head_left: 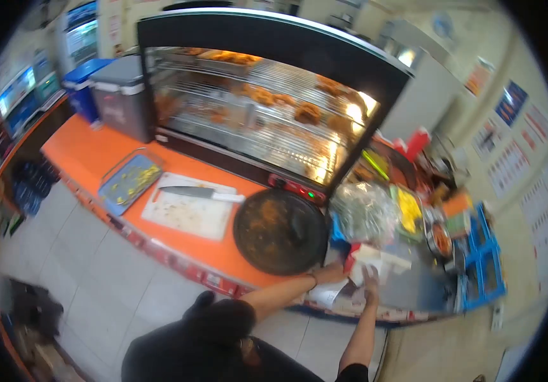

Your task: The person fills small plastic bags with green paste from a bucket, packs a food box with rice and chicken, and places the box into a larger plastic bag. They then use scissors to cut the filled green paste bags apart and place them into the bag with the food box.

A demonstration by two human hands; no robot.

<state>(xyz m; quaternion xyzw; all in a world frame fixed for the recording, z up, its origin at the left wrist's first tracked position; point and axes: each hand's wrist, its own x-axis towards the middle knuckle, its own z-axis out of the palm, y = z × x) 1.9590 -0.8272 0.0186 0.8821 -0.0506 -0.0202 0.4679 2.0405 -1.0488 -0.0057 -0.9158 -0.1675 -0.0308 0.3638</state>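
Note:
A red-and-white paper packet [364, 260] lies at the left of the steel worktop. My left hand [330, 274] is at its left edge, with fingers closed against the paper. My right hand [371, 286] reaches in from below, fingers stretched out and touching the white paper. Blur hides the exact contact. Under my hands is a loose white sheet [326, 293]. A clear plastic bag [364, 212] sits just behind the packet. To the left of my left hand is a large round black pan [280, 230] with brown residue.
A glass heated display case [261, 102] with fried food stands behind the orange counter [86, 146]. A knife [201, 193] rests on a white cutting board [188, 216] beside a metal tray [116, 184]. Blue crates [483, 267] and a bowl [439, 239] are at the right.

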